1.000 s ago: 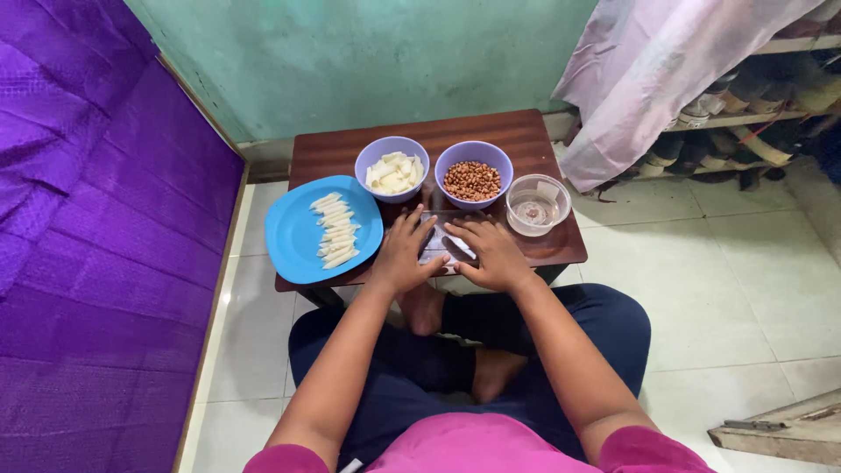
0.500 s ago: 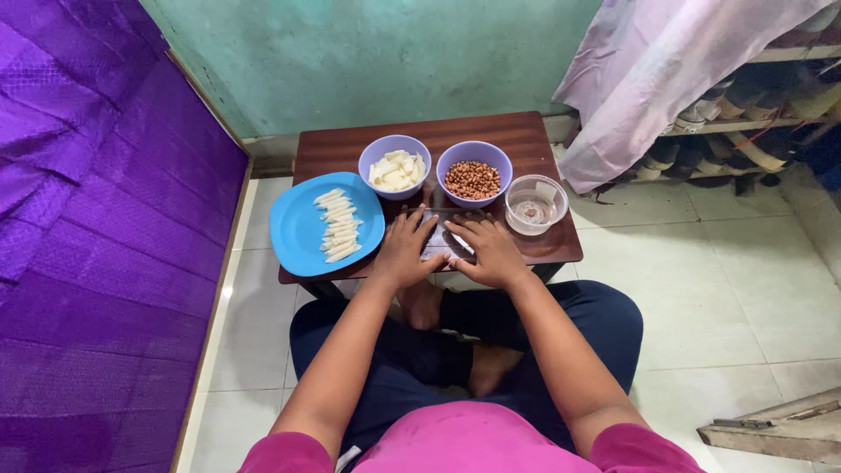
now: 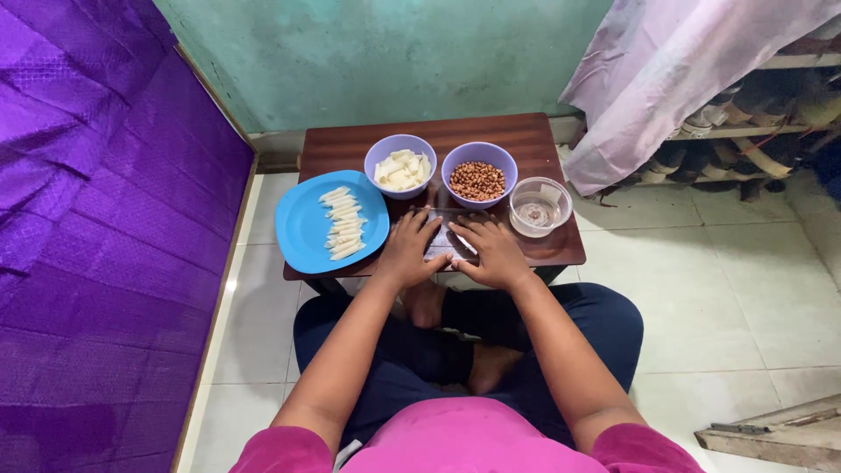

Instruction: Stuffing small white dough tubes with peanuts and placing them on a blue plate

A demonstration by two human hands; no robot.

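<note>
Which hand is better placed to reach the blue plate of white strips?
Left, most likely. The left hand rests flat on the small table right beside the blue plate of white strips. The right hand lies further from it, nearer the clear bowl, and would have to cross over.

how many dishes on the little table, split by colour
Purple bowls: 2, one with pale pieces, one with brown nuts
Blue plate: 1, holding a row of pale rolled strips
Clear container: 1
Total: 4 dishes on the wooden table
</note>
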